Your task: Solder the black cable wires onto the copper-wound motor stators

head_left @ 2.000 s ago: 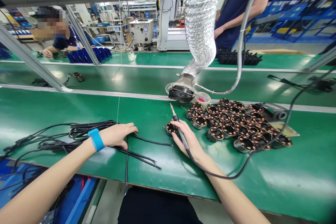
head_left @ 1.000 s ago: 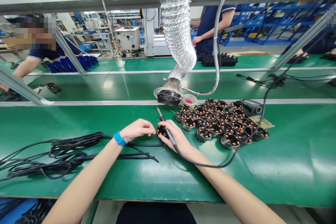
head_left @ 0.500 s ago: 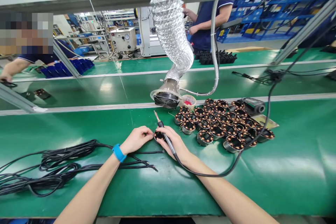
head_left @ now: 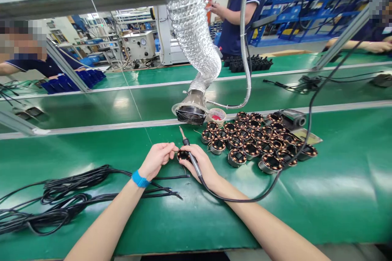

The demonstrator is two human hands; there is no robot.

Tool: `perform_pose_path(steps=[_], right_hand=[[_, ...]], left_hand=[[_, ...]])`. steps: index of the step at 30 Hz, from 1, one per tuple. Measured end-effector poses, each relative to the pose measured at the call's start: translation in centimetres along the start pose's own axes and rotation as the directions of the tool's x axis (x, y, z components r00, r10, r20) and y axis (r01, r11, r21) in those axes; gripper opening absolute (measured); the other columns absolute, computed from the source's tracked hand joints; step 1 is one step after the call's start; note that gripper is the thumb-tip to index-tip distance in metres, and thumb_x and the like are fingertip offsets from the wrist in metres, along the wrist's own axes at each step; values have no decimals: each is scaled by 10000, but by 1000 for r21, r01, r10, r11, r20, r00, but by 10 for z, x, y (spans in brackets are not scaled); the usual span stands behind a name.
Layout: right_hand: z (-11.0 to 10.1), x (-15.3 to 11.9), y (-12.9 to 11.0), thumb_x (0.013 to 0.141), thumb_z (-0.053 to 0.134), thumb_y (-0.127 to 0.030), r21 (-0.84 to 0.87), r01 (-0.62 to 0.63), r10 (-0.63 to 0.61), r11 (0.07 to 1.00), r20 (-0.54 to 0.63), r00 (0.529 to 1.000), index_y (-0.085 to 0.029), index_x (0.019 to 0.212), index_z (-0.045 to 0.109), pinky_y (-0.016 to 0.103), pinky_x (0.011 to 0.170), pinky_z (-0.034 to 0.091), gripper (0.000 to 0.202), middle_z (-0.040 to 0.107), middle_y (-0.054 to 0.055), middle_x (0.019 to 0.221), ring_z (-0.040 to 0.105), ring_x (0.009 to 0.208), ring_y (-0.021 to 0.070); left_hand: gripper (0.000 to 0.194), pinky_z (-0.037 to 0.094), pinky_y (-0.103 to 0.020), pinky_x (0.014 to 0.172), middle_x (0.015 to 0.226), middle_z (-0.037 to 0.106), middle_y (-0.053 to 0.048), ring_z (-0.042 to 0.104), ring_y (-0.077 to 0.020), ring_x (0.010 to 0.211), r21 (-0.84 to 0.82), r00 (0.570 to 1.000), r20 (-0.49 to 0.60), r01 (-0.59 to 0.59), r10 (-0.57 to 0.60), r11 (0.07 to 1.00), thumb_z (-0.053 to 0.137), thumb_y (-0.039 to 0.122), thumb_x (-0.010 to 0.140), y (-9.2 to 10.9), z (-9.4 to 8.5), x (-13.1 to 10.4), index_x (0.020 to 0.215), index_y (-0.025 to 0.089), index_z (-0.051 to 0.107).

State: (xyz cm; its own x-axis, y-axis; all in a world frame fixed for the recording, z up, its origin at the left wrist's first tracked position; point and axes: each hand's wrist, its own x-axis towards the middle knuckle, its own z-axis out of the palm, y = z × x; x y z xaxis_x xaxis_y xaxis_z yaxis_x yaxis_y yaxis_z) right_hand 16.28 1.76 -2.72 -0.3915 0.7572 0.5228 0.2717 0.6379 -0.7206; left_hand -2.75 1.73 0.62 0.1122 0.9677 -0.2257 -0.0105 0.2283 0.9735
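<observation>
My right hand (head_left: 203,165) holds a soldering iron (head_left: 194,161) across its palm, tip pointing up and away. The same hand steadies a small motor stator (head_left: 183,155), a ring with copper windings, between thumb and fingers. On the stator's left side, my left hand (head_left: 157,158) is closed in a pinch on what looks like a thin copper wire (head_left: 176,150) of that stator; the fingertips partly hide it. A blue band (head_left: 140,179) circles my left wrist. Below the hands lie stripped ends of black cables (head_left: 171,193).
Several similar stators (head_left: 245,136) stand grouped on the right of the green bench. Coiled black cables (head_left: 70,187) lie at left. A fume duct with a fan (head_left: 191,115) hangs ahead, beside a tape roll (head_left: 217,116) and an iron holder (head_left: 292,119). Co-workers are across the bench.
My left fingertips have drawn slightly up and away from the stator, still pinched. My right hand keeps the iron and stator. The view has shifted a little; another person shows at far right.
</observation>
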Motion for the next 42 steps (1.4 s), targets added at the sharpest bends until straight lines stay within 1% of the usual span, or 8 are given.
perform_pose_path(steps=[3, 8, 13, 25, 30, 35, 40, 42], right_hand=[[2, 1, 1, 871, 690, -245, -27, 2, -3, 1000, -29, 1000, -259, 1193, 550, 378, 908, 483, 351, 612, 65, 1090, 576, 1019, 226], [2, 3, 2, 875, 670, -216, -60, -27, 22, 998, -75, 997, -251, 1166, 550, 383, 918, 481, 317, 609, 69, 1078, 577, 1020, 227], [1, 3, 3, 879, 665, -227, -61, -30, 24, 998, -97, 995, -252, 1172, 545, 376, 923, 479, 317, 604, 67, 1082, 580, 1023, 222], [0, 4, 3, 892, 645, -218, -83, -43, 37, 996, -78, 996, -253, 1169, 543, 374, 906, 490, 298, 609, 61, 1070, 589, 1004, 224], [1, 6, 6, 904, 624, -219, -70, -36, 29, 997, -87, 996, -260, 1165, 555, 380, 913, 489, 273, 615, 59, 1067, 604, 998, 224], [2, 7, 7, 904, 629, -232, -66, -8, 3, 998, -79, 997, -256, 1162, 558, 393, 925, 487, 269, 609, 65, 1077, 598, 1009, 228], [1, 5, 5, 912, 619, -248, -92, -6, 1, 996, -57, 998, -252, 1171, 564, 399, 930, 489, 265, 608, 77, 1101, 601, 1024, 232], [1, 5, 5, 919, 609, -255, -94, -11, 6, 996, -56, 998, -253, 1172, 568, 401, 934, 489, 256, 609, 77, 1105, 603, 1027, 231]], left_hand=[[493, 214, -218, 453, 587, 544, 8, 325, -66, 454, 232, 988, -121, -69, 100, 970, 534, 574, 869, -2, -3, -11, 795, 109, 683], [319, 331, -245, 568, 638, 600, -3, 474, -123, 581, 676, 970, 126, -237, 207, 698, 687, 454, 784, -9, 13, -30, 696, 147, 685], [230, 370, -256, 655, 694, 631, -15, 526, -134, 644, 769, 935, 205, -336, 288, 544, 529, 228, 883, -8, 20, -32, 709, 155, 661], [182, 393, -254, 678, 776, 656, -37, 559, -147, 702, 709, 937, 248, -348, 246, 613, 519, 188, 849, -13, 16, -31, 752, 157, 669], [148, 248, -209, 470, 629, 572, 6, 380, -64, 477, 233, 983, 185, -56, 12, 971, 550, 221, 786, 0, 6, -19, 735, 128, 652], [204, 69, -230, 418, 618, 491, 39, 189, -19, 410, -120, 991, 111, 87, -74, 989, 649, 322, 766, 5, 8, -5, 746, 119, 637], [322, 241, -214, 450, 617, 566, 4, 361, -58, 462, 267, 997, 7, -77, 79, 960, 576, 400, 866, 19, -13, -17, 778, 121, 711], [311, 357, -220, 544, 653, 619, -23, 501, -101, 570, 499, 980, 108, -198, 167, 844, 588, 378, 868, 27, -30, -27, 734, 136, 731]])
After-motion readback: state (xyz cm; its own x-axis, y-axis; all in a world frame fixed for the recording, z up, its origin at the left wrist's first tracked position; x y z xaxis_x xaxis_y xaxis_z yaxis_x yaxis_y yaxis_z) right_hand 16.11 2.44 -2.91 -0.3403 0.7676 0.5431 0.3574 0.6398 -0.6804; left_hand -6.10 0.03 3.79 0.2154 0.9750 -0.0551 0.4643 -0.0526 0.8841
